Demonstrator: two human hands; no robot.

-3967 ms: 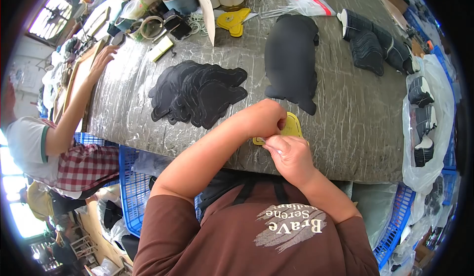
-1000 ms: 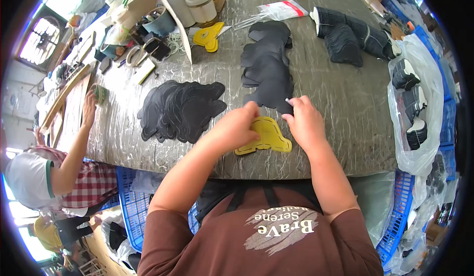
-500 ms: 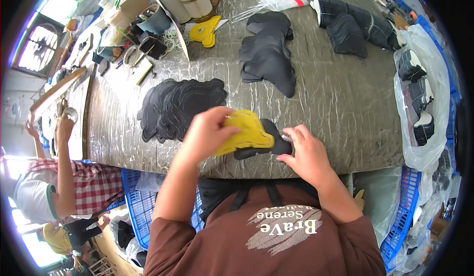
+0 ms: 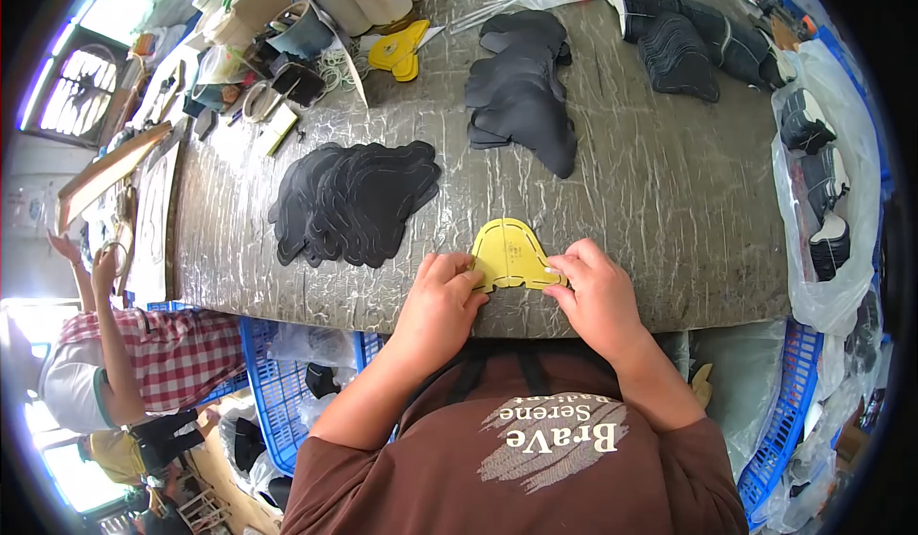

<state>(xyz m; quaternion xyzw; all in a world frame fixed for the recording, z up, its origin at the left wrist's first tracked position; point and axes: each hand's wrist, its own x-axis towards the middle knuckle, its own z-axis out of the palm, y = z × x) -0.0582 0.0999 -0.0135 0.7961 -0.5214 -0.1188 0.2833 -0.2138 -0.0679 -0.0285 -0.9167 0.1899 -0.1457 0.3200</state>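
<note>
A yellow pattern template (image 4: pixel 509 254) with rounded top and slots along its edges lies flat at the table's near side. At its left lower corner my left hand (image 4: pixel 442 298) has thumb and fingers closed on the edge. My right hand (image 4: pixel 598 291) pinches the right lower corner, and a small pale tip, too small to name, shows between its fingers. The black piece under the template is almost wholly covered. To the left lies a spread stack of black cut pieces (image 4: pixel 354 202); a second black pile (image 4: pixel 521 90) sits farther off.
Containers and tools crowd the far left, beside another yellow template (image 4: pixel 399 51). Rolled dark pieces (image 4: pixel 703 33) lie at far right, near a clear plastic bag (image 4: pixel 822 291) of dark parts. Blue baskets (image 4: pixel 277 382) stand below the table edge. A co-worker (image 4: pixel 143 363) works at left.
The yellow template, tilted in my left hand before, now lies flat over the black piece. My left hand has moved right and down; my right hand now touches the template.
</note>
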